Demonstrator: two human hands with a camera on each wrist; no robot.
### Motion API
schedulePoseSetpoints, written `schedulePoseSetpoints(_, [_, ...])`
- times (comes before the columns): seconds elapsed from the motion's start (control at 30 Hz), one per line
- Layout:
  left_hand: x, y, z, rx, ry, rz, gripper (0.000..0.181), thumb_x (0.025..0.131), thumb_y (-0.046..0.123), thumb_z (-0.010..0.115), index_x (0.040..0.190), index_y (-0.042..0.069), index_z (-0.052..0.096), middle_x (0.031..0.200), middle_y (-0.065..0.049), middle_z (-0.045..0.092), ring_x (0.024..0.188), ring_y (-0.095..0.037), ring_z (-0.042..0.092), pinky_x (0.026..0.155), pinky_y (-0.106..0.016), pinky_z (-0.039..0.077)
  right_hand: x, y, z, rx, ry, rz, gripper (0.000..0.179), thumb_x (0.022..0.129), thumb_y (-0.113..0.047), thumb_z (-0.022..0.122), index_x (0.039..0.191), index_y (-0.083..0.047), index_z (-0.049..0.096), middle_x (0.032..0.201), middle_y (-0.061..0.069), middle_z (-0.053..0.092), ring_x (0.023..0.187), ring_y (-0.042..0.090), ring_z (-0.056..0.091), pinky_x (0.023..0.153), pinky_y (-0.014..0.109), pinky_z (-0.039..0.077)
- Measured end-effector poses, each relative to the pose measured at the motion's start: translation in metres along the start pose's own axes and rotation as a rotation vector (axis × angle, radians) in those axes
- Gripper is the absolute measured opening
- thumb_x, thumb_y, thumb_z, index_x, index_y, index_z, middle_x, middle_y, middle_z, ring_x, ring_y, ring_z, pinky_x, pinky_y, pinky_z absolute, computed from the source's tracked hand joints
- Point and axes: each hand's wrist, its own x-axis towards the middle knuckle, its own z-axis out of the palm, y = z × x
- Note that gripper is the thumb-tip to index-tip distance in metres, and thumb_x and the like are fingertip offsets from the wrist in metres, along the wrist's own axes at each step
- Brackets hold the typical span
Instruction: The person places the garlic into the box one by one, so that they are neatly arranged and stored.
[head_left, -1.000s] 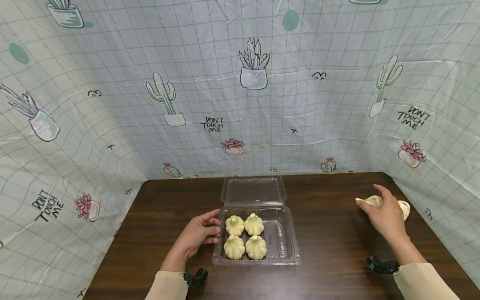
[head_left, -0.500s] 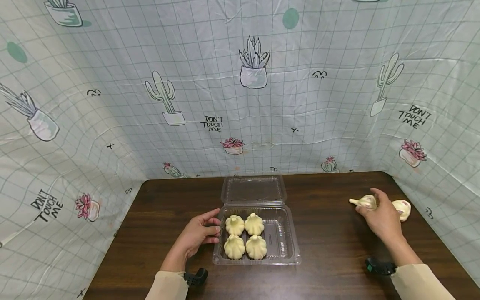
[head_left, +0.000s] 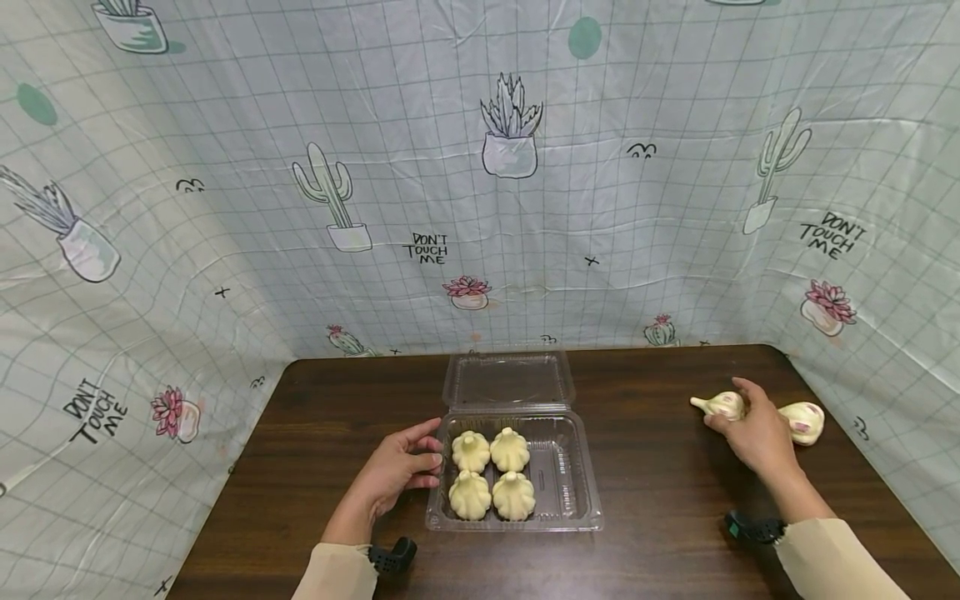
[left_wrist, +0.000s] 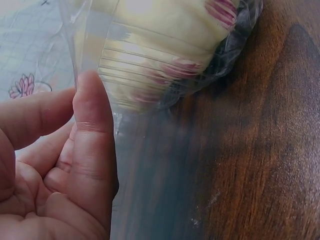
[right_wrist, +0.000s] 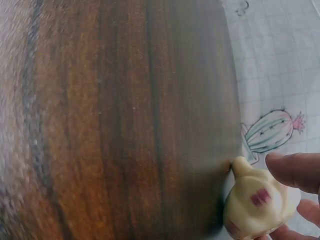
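A hinged clear plastic container (head_left: 591,508) stands with its lid raised, several pale garlic bulbs (head_left: 470,452) filling its left and middle parts. My left hand (head_left: 393,471) pinches its left wall between thumb and fingers; the left wrist view shows the thumb (left_wrist: 92,130) against the clear plastic. At the right, my right hand (head_left: 761,433) holds a garlic bulb (head_left: 723,406), its stem pointing left. The right wrist view shows this bulb's purple patch and the thumb (right_wrist: 295,170) on one side, fingers partly hidden behind it. Another garlic bulb (head_left: 804,423) lies behind the right hand.
The clear lid (head_left: 508,380) leans back toward the far table edge. The right part of the container (head_left: 558,479) shows its ribbed bottom. A printed cloth (head_left: 562,208) hangs around the dark wooden table (head_left: 637,467).
My right hand has moved left with the garlic bulb, uncovering more of the other bulb behind it. The left hand has stayed at the container's left wall.
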Motion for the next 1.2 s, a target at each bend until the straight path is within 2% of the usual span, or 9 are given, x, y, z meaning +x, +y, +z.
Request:
schedulePoseSetpoints(0.3, [0.001,0.0,0.0,-0.001,0.0,-0.002,0.065,0.101,-0.004,0.063,0.162,0.003,0.041,0.122,-0.017,0.055,0.086,-0.017,0.063,0.067,-0.025,0.062,0.002,0.004,0.006,0.016,0.009,0.033,0.082,0.091,-0.013,0.076,0.157,0.009,0.032,0.137,0.042,0.052,0.116,0.061,0.055,0.089,0.068,0.045])
schedulePoseSetpoints(0.4, [0.001,0.0,0.0,-0.001,-0.001,-0.001,0.065,0.102,-0.004,0.063,0.162,0.003,0.041,0.122,-0.017,0.055,0.086,-0.017,0.063,0.067,-0.025,0.062,0.002,0.004,0.008,0.013,0.017,0.024,0.082,0.091,-0.014,0.077,0.156,0.009,0.033,0.132,0.041,0.056,0.108,0.056,0.059,0.082,0.059,0.047])
schedulePoseSetpoints(0.53, [0.0,0.0,0.0,-0.004,-0.001,0.0,0.065,0.102,-0.005,0.063,0.162,0.003,0.04,0.121,-0.016,0.055,0.085,-0.017,0.063,0.067,-0.025,0.062,0.003,0.003,0.009,0.0,0.034,0.002,0.084,0.089,-0.018,0.079,0.156,0.01,0.035,0.12,0.037,0.062,0.098,0.049,0.061,0.074,0.047,0.045])
schedulePoseSetpoints(0.67, [0.0,0.0,0.0,-0.005,-0.001,0.002,0.065,0.101,-0.005,0.063,0.162,0.003,0.04,0.12,-0.016,0.055,0.085,-0.016,0.063,0.067,-0.025,0.062,0.002,0.002,0.011,-0.011,0.042,-0.004,0.086,0.089,-0.02,0.079,0.155,0.011,0.035,0.117,0.037,0.063,0.1,0.051,0.06,0.076,0.053,0.046])
schedulePoseSetpoints(0.83, [0.0,0.0,0.0,-0.004,-0.002,-0.004,0.065,0.101,-0.004,0.063,0.162,0.003,0.041,0.121,-0.016,0.056,0.086,-0.017,0.063,0.068,-0.025,0.062,-0.001,-0.001,0.013,-0.001,0.03,0.019,0.087,0.09,-0.023,0.077,0.158,0.009,0.033,0.125,0.04,0.057,0.111,0.056,0.053,0.086,0.064,0.044])
schedulePoseSetpoints(1.07, [0.001,-0.001,0.0,0.001,0.002,-0.013,0.065,0.102,-0.004,0.063,0.162,0.005,0.042,0.121,-0.015,0.056,0.087,-0.018,0.063,0.07,-0.026,0.062,-0.003,-0.004,0.014,0.002,0.014,0.04,0.089,0.092,-0.025,0.075,0.161,0.007,0.029,0.129,0.038,0.053,0.117,0.053,0.047,0.088,0.062,0.041])
schedulePoseSetpoints(1.2, [0.001,-0.001,0.0,-0.002,-0.002,-0.013,0.065,0.102,-0.003,0.063,0.162,0.005,0.041,0.122,-0.016,0.056,0.087,-0.017,0.062,0.069,-0.025,0.062,-0.004,-0.006,0.015,0.012,0.022,0.023,0.085,0.091,-0.024,0.074,0.158,0.009,0.034,0.132,0.043,0.047,0.122,0.055,0.043,0.092,0.064,0.04])
